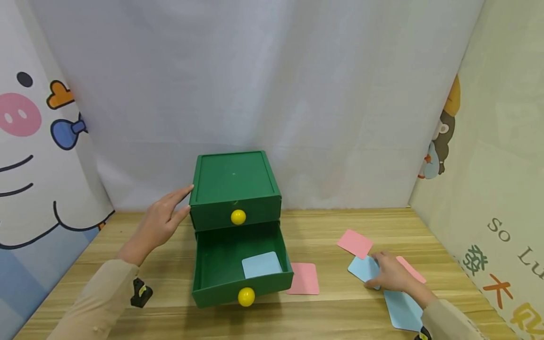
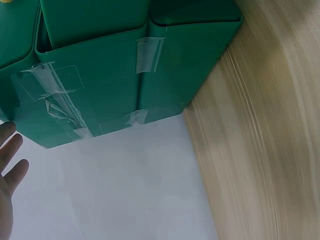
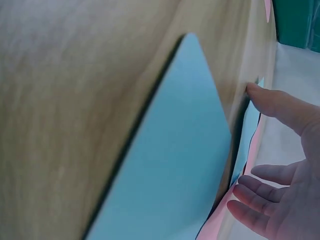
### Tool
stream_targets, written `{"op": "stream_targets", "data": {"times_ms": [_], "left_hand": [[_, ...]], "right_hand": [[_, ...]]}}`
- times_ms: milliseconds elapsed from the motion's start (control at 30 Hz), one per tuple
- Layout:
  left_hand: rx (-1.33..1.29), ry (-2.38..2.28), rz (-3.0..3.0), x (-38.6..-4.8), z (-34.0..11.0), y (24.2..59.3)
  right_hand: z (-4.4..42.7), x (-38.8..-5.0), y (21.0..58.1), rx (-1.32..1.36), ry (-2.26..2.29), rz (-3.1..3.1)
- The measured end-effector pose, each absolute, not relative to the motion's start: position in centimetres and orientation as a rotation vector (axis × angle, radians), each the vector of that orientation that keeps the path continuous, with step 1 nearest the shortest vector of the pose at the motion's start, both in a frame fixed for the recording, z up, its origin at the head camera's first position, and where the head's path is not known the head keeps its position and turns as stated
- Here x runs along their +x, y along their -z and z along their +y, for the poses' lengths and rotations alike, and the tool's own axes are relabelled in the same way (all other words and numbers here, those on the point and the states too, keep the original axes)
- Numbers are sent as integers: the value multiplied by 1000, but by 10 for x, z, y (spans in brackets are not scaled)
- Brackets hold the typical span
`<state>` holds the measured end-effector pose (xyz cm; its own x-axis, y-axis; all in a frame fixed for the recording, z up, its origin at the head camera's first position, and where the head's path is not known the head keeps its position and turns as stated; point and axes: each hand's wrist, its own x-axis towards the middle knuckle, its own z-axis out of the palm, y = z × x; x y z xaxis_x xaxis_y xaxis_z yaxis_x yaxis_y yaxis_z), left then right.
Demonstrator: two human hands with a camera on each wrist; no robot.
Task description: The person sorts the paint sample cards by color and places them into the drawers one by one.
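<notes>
A small green drawer cabinet (image 1: 233, 177) with yellow knobs stands on the table. Its lower drawer (image 1: 218, 267) is pulled out, and a light blue card (image 1: 261, 265) lies inside. At the cabinet's upper left side, my left hand (image 1: 159, 222) rests its extended fingertips against the edge. My right hand (image 1: 393, 273) is low over another blue card (image 1: 363, 268), its thumb and fingers spread across it. In the right wrist view that card (image 3: 246, 137) lies flat between thumb and fingers; firm contact cannot be made out. A nearer blue card (image 3: 170, 150) fills the foreground.
Pink cards lie beside the drawer (image 1: 305, 278), behind the right hand's blue card (image 1: 355, 243) and right of that hand (image 1: 411, 269). Another blue card (image 1: 401, 311) is under the right wrist. A white curtain (image 1: 331, 104) hangs behind the wooden table (image 1: 161, 302).
</notes>
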<state>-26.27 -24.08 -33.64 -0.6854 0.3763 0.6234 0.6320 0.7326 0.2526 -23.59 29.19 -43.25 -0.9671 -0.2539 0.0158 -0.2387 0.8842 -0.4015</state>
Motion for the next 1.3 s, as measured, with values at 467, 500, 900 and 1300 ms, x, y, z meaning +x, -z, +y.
{"op": "stream_targets", "data": {"times_ms": [467,500,900,1300], "left_hand": [[-764,633,-2381,-264,-241,338],[-763,632,-2381,-264,-241,338],[-770,628,-2369,-264,-241,339],[-776,634,-2363,-263,-241,338]], "right_hand": [[296,-244,432,-464,606,2970],[296,-244,433,-467,611,2968],[297,-247,437,-480,597,2967],[295,-247,435,-558,539,2999]]}}
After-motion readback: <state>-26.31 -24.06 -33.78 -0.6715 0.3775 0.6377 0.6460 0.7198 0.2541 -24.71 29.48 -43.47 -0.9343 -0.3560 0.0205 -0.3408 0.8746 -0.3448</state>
